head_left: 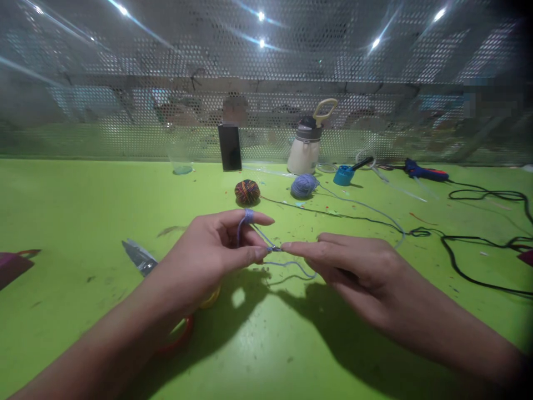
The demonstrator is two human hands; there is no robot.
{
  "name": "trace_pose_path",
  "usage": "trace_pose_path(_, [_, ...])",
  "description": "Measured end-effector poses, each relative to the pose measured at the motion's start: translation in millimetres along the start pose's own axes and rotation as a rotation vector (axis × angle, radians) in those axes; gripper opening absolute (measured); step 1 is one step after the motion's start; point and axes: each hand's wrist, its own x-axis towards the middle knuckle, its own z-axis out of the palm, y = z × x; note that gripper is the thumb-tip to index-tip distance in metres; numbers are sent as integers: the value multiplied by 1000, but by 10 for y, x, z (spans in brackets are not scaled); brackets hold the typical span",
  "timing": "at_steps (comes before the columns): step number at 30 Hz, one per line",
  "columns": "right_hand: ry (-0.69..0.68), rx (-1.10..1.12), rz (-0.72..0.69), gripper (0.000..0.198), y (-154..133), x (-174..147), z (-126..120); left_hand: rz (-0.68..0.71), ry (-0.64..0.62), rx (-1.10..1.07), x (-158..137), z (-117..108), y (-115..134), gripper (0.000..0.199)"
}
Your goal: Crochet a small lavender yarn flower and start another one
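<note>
My left hand (212,239) has lavender yarn (249,216) wound round its raised index finger, and its thumb and a finger pinch the strand lower down. Opposite, my right hand (353,261) is closed, its index finger stretched toward that pinch. Between the fingertips shows the small metal tip of a crochet hook (275,249) with yarn looped at it; the rest of the hook is hidden by my right hand. A loose yarn tail curves below. Behind the hands sits the lavender yarn ball (303,186), whose strand trails off to the right.
Scissors (140,258) lie partly under my left forearm. A multicoloured yarn ball (247,192), a black phone (230,147), a bottle (305,150), a blue tape roll (343,175) and a glue gun (427,171) stand farther back. A black cable (462,274) winds along the right. Perforated metal panel behind.
</note>
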Motion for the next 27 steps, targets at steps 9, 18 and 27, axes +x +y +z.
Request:
trace_pose_path(9, [23,96,25,49,-19,8,13,0,1,-5,-20,3,-3,30])
trace_pose_path(18, [38,118,20,51,-12,5,17,-3,-3,-5,-19,22,2,33])
trace_pose_path(27, [33,105,19,48,-10,1,3,-8,-3,-42,-20,25,7,32])
